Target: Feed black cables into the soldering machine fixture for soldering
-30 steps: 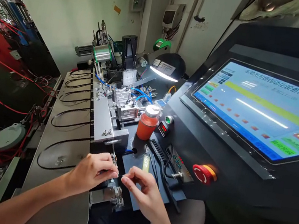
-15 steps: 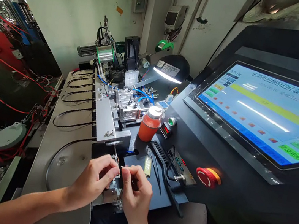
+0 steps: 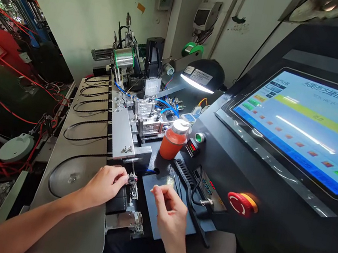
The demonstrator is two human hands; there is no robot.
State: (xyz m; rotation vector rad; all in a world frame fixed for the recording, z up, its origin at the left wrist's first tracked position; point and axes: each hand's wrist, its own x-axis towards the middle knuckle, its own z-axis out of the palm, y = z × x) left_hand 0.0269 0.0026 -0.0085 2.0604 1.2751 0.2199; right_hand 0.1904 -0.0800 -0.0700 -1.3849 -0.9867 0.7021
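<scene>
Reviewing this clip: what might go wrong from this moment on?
Pinched fingers: the left hand has its fingertips at the small metal fixture, so any movement there might catch them.

Snagged cable: the left forearm lies close to the nearest black cable loop and might drag it.

Knocked bottle: the orange-red bottle stands beyond the right hand, close to the machine, and a careless reach could tip it.
</scene>
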